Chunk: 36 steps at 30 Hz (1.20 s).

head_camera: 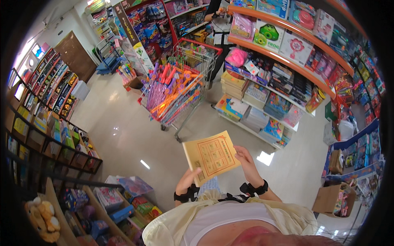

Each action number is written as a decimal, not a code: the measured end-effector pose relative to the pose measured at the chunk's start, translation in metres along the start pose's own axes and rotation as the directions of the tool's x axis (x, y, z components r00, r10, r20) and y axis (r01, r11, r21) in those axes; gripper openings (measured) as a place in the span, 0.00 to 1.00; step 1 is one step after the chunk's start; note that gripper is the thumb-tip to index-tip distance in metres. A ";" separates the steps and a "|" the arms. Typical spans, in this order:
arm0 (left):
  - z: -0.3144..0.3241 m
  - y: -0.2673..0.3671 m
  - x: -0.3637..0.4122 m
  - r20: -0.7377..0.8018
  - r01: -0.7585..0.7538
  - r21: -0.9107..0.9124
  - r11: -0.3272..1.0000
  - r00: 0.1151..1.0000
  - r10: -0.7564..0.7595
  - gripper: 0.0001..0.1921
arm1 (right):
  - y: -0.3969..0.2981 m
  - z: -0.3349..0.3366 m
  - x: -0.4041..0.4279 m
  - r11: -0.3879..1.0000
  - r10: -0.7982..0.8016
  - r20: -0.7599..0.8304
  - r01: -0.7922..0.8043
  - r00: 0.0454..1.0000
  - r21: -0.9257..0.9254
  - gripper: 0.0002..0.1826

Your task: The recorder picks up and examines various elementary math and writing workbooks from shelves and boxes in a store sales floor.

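Between my hands is a yellow-tan paper booklet [212, 156], with a red printed frame, small pictures and writing on the face turned up. At its lower left corner my left hand [188, 179] grips the edge, thumb on top and fingers hidden underneath. My right hand [246, 160] holds the right edge, with the thumb near the edge. The booklet is tilted in front of my body above the tiled floor [135, 147]. Dark bands circle both wrists.
A shopping cart [181, 89] full of colourful plastic toys stands ahead. Right of it, a shelf unit [277, 55] bears boxed toys and stacked books. A person [220, 27] stands behind the cart. Bookshelves [52, 138] line the left; an open cardboard box [327, 198] sits on the right.
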<state>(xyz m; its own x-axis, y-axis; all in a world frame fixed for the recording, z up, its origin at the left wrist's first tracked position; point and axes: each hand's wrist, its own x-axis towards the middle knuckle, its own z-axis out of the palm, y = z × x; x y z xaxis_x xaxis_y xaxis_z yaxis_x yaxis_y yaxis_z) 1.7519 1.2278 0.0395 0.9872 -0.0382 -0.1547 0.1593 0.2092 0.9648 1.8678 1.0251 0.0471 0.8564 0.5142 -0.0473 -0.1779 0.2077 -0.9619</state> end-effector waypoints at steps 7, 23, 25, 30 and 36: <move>-0.064 0.052 0.124 0.079 -0.083 0.238 0.968 0.995 0.066 0.15 | -0.015 -0.006 0.136 0.998 -0.065 -0.001 0.065 0.998 -0.011 0.16; -0.160 0.076 0.279 -0.511 -0.049 -0.165 0.985 0.859 -0.043 0.17 | -0.079 -0.077 0.408 0.062 -0.771 0.143 0.297 0.620 -0.953 0.04; -0.171 0.084 0.301 -0.549 -0.038 -0.200 0.979 0.832 -0.080 0.17 | -0.092 -0.081 0.429 -0.059 -0.757 0.223 0.276 0.614 -0.959 0.03; -0.196 0.076 0.377 -0.600 -0.077 -0.248 0.966 0.795 -0.091 0.16 | -0.103 -0.082 0.432 -0.411 -0.631 0.436 0.200 0.642 -0.889 0.05; -0.193 0.082 0.444 -0.381 0.020 -0.365 0.931 0.909 -0.169 0.17 | -0.106 -0.092 0.408 -0.616 -0.583 0.632 0.229 0.511 -0.753 0.09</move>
<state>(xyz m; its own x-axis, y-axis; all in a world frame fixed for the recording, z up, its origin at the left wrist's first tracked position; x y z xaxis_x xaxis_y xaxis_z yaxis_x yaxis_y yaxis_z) 2.2042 1.4170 0.0085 0.8724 0.3020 -0.3843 0.1697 0.5503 0.8175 2.2805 1.1364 0.1047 0.2345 0.6675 0.7067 0.6712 -0.6370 0.3790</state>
